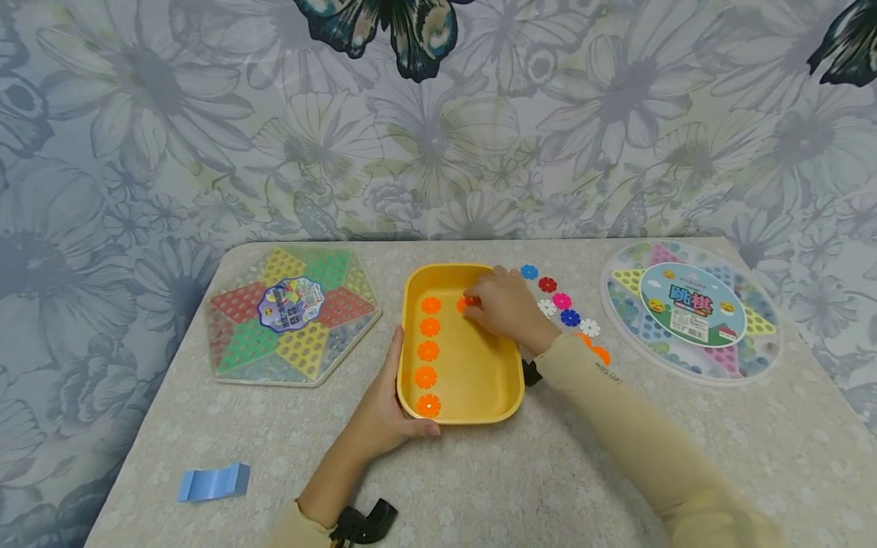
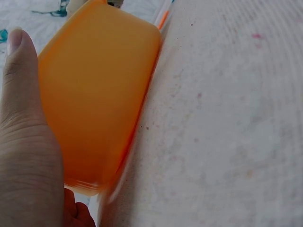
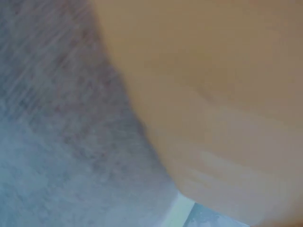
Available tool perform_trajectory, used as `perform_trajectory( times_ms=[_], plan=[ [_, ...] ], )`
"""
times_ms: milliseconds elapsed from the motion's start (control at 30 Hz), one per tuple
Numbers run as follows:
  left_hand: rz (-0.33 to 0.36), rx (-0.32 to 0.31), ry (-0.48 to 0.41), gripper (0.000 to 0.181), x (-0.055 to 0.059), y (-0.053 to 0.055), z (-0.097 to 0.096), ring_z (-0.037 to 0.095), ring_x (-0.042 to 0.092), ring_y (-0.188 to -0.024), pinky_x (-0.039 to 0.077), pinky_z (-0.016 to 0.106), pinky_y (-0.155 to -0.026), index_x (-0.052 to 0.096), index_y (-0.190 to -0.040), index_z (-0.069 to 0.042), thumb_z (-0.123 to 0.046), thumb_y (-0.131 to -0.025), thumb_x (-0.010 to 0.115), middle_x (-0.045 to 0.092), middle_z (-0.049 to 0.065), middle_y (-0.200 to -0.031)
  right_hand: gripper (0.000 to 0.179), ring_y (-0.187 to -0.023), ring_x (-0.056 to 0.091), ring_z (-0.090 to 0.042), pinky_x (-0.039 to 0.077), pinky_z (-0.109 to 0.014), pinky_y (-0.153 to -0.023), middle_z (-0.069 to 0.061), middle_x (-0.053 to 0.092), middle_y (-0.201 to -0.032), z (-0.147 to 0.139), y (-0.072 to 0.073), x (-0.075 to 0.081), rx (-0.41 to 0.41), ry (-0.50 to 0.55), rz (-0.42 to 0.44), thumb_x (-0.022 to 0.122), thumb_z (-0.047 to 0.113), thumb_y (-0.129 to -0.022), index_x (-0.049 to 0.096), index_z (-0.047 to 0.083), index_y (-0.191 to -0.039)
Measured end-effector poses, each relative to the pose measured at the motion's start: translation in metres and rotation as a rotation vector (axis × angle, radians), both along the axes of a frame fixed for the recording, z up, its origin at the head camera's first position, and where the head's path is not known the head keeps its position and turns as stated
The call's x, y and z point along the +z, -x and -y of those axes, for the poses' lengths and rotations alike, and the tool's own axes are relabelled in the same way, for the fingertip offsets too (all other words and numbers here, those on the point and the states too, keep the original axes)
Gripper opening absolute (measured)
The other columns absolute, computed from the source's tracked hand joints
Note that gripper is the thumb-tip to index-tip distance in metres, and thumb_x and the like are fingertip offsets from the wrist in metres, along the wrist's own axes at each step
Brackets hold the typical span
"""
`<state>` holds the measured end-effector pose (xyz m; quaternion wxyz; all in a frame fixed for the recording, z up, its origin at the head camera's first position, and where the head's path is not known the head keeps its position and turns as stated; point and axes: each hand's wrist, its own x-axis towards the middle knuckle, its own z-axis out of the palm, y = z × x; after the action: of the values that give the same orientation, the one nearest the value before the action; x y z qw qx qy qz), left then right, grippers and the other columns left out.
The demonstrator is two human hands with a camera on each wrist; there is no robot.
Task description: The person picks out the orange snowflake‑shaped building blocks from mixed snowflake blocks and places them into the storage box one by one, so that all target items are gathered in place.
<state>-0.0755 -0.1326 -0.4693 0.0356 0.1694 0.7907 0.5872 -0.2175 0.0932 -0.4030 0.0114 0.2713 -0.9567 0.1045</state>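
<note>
A yellow tray [image 1: 479,388] lies on the table, with a column of several orange flower-shaped discs [image 1: 428,351] along its left side. My left hand [image 1: 384,415] grips the tray at its lower left corner, fingers along the side and thumb at the near rim. In the left wrist view, the thumb [image 2: 21,80] lies against the tray's outer wall [image 2: 104,94]. Over the tray's upper right part, my right hand [image 1: 508,304] pinches an orange disc [image 1: 463,304], partly hidden by its fingertips. The right wrist view is too blurred to show the fingers.
Loose flower discs in blue [image 1: 529,272], red [image 1: 547,285], pink [image 1: 562,301], white and orange lie right of the tray. A hexagonal game box [image 1: 233,342] stands left, a round one [image 1: 692,312] right. A light blue curved piece [image 1: 214,482] lies front left. Behind is a floral wall.
</note>
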Motion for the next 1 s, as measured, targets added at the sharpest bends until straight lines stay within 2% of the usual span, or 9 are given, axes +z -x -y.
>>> perform_trajectory(
  times_ms=[100, 200, 367, 467, 633, 767, 900, 1000],
  plan=[
    [0.003, -0.002, 0.000, 0.140, 0.000, 0.000, -0.001, 0.023, 0.028, -0.150, 0.025, 0.019, -0.116, -0.011, -0.159, -0.034, -0.069, -0.060, 0.082, 0.011, 0.003, -0.168, 0.030, -0.086, 0.051, -0.025, 0.039, -0.037, -0.076, -0.003, 0.075, -0.101, -0.008, -0.002, 0.007, 0.023, 0.071, 0.011, 0.073, 0.033, -0.091, 0.077, 0.012, -0.111],
    [0.007, -0.001, 0.000, 0.140, 0.001, 0.000, -0.001, 0.023, 0.030, -0.149, 0.026, 0.019, -0.115, -0.011, -0.159, -0.033, -0.067, -0.060, 0.084, 0.012, 0.003, -0.168, 0.032, -0.083, 0.051, -0.023, 0.039, -0.036, -0.074, -0.001, 0.074, -0.100, -0.021, -0.005, 0.015, 0.024, 0.123, -0.008, 0.072, 0.033, -0.091, 0.076, 0.011, -0.114],
    [0.006, 0.002, -0.008, 0.140, 0.001, 0.000, -0.001, 0.023, 0.031, -0.148, 0.027, 0.019, -0.115, -0.010, -0.158, -0.037, -0.065, -0.060, 0.085, 0.012, 0.003, -0.168, 0.031, -0.089, 0.056, -0.024, 0.043, -0.040, -0.081, 0.002, 0.072, -0.097, -0.048, -0.020, 0.033, -0.012, 0.182, -0.030, 0.071, 0.033, -0.092, 0.075, 0.013, -0.116],
    [0.001, -0.005, -0.029, 0.140, 0.002, -0.001, -0.002, 0.025, 0.032, -0.148, 0.028, 0.020, -0.115, -0.011, -0.158, -0.037, -0.062, -0.060, 0.086, 0.011, 0.004, -0.168, 0.031, -0.093, 0.059, -0.025, 0.046, -0.043, -0.085, 0.001, 0.072, -0.098, -0.066, -0.031, 0.037, -0.031, 0.185, -0.022, 0.071, 0.030, -0.093, 0.074, 0.013, -0.118],
    [0.003, -0.016, -0.061, 0.143, 0.002, -0.002, -0.002, 0.026, 0.034, -0.147, 0.031, 0.020, -0.113, -0.012, -0.158, -0.037, -0.047, -0.061, 0.093, 0.010, 0.004, -0.168, 0.034, -0.100, 0.062, -0.028, 0.049, -0.047, -0.089, -0.001, 0.073, -0.101, -0.094, -0.052, 0.032, -0.065, 0.151, 0.074, 0.073, 0.027, -0.092, 0.072, 0.012, -0.121],
    [0.008, -0.005, -0.057, 0.148, 0.002, -0.002, -0.004, 0.025, 0.032, -0.148, 0.026, 0.017, -0.114, -0.012, -0.158, -0.037, -0.032, -0.059, 0.098, 0.009, 0.001, -0.168, 0.034, -0.094, 0.062, -0.024, 0.052, -0.042, -0.082, 0.001, 0.072, -0.099, -0.112, -0.070, 0.022, -0.085, 0.093, 0.168, 0.073, 0.026, -0.091, 0.072, 0.012, -0.122],
    [0.010, 0.007, -0.039, 0.148, 0.003, -0.002, -0.005, 0.024, 0.033, -0.147, 0.025, 0.016, -0.114, -0.012, -0.158, -0.038, -0.032, -0.058, 0.098, 0.012, 0.002, -0.168, 0.034, -0.084, 0.059, -0.016, 0.052, -0.033, -0.074, 0.004, 0.068, -0.093, -0.125, -0.082, 0.012, -0.093, 0.054, 0.266, 0.074, 0.027, -0.089, 0.072, 0.013, -0.120],
    [0.006, 0.013, -0.021, 0.146, 0.003, -0.002, -0.005, 0.025, 0.035, -0.146, 0.026, 0.018, -0.115, -0.011, -0.158, -0.038, -0.036, -0.059, 0.097, 0.014, 0.004, -0.167, 0.034, -0.089, 0.060, -0.015, 0.053, -0.036, -0.080, 0.006, 0.069, -0.097, -0.131, -0.088, 0.006, -0.122, 0.042, 0.340, 0.078, 0.030, -0.086, 0.073, 0.016, -0.117]
  ],
)
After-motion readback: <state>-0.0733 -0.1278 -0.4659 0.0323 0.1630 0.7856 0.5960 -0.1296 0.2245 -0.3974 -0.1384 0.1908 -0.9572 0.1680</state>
